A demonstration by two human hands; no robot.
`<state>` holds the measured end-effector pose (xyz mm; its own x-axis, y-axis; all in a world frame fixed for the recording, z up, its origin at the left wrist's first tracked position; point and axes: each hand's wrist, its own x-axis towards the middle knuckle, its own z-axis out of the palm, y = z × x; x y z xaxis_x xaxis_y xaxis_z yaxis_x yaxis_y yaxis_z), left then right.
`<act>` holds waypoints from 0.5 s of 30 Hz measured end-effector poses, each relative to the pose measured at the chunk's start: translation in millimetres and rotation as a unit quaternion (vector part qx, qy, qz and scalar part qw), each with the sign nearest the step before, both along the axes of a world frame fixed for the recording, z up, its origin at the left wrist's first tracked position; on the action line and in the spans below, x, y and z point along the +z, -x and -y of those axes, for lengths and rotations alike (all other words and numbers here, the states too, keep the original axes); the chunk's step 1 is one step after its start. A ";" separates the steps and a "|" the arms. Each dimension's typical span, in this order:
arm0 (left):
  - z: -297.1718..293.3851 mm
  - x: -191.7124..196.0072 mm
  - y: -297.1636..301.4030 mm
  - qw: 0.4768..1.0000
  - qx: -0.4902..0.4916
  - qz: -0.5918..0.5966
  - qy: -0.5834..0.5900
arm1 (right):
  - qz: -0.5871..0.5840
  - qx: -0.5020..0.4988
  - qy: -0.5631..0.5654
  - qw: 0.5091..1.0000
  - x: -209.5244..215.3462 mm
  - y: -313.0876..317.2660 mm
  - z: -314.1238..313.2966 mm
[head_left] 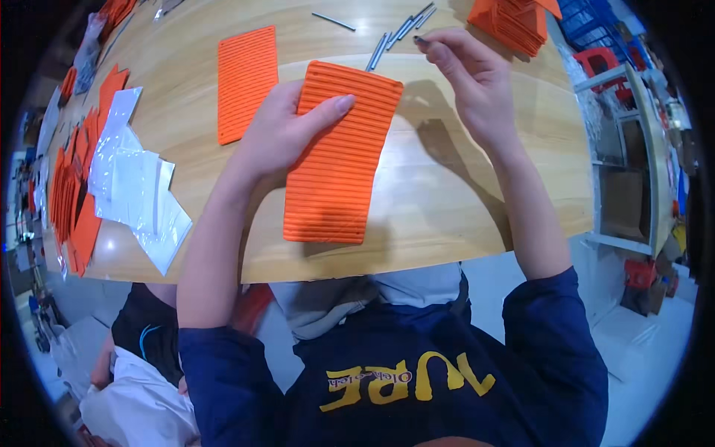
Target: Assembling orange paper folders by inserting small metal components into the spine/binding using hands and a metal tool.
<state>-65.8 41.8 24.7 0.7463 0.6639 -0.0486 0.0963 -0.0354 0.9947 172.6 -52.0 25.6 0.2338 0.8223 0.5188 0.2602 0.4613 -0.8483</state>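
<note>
My left hand [279, 134] is closed on an orange ribbed panel [339, 160], its thumb lying over the upper face. The panel is a tall rectangle with small holes at its corners, held above the near part of the table. My right hand [477, 86] is raised to the right of it, thumb and forefinger pinching a small metal rod [419, 40]; only its dark end shows and the fingers hide the remainder. Just left of that pinch, several silver metal rods [402, 30] lie on the wood, some partly behind the panel's top edge.
Another ribbed panel [247, 83] lies flat left of my left hand. One single rod [333, 21] rests farther back. Stacked orange panels [510, 26] stand at the far right. Clear plastic bags [138, 182] and orange pieces [71, 194] cover the table's left side. Another person [138, 372] sits at lower left.
</note>
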 end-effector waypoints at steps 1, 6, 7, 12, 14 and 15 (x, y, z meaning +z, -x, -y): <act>0.9 0.6 0.0 1.000 -0.001 -0.002 0.000 | -0.002 -0.001 0.000 1.000 -0.4 0.5 0.6; 0.5 6.5 4.5 0.999 -0.008 -0.004 -0.045 | 0.052 0.010 0.048 0.997 -0.2 8.2 1.4; -1.3 8.4 5.8 0.998 -0.017 -0.009 -0.053 | 0.045 0.019 0.055 0.997 0.4 9.7 2.1; -3.2 10.8 8.0 0.996 -0.036 -0.022 -0.073 | 0.024 0.033 0.070 0.997 -0.4 13.9 3.1; 1.8 10.9 6.2 0.998 -0.018 -0.026 -0.062 | 0.014 0.015 0.056 0.998 -3.3 14.7 1.9; 2.7 10.7 4.5 0.998 -0.009 -0.028 -0.056 | 0.008 0.006 0.049 0.999 -3.6 13.8 1.8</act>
<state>-70.3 39.1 35.4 0.7559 0.6545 -0.0161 0.1494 -0.1485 0.9776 158.8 -53.9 22.0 0.2158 0.8721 0.4391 0.2686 0.3794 -0.8854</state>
